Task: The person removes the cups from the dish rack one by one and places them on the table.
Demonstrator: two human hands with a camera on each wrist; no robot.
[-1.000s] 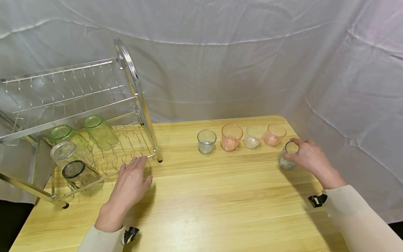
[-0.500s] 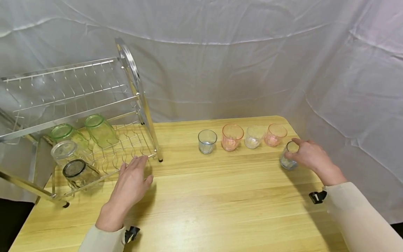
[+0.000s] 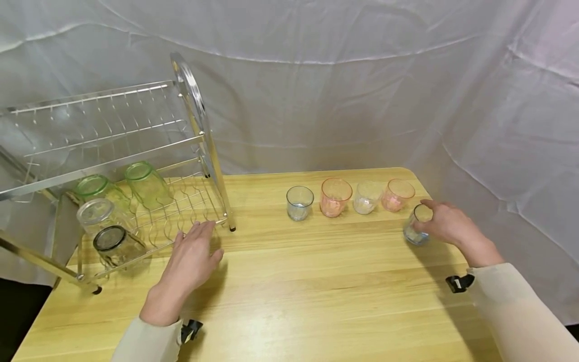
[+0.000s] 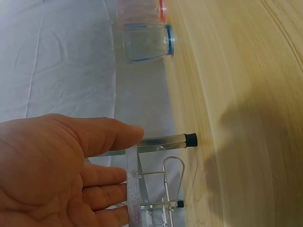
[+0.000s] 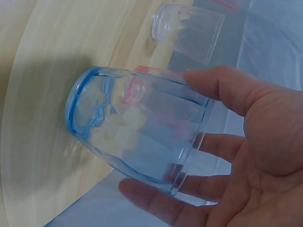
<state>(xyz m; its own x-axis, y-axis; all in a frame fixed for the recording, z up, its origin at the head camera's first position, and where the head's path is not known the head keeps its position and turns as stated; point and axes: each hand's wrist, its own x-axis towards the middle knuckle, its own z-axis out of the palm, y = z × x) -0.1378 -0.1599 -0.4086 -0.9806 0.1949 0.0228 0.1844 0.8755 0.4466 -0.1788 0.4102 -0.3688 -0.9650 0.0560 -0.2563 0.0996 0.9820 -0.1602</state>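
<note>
Head view: right hand (image 3: 450,225) clamped by thumb and fingers on a blue glass (image 3: 410,234), found near the table's (image 3: 316,281) right edge, near a pink glass (image 3: 392,202); left hand (image 3: 190,261) extended at the front of the metal rack (image 3: 220,181), thumb apart from its fingers; left wrist view: fingers straight, at the rack's bar; right wrist view: thumb and fingers on opposite sides of the blue glass, base towards the table; base contact cannot be determined.
</note>
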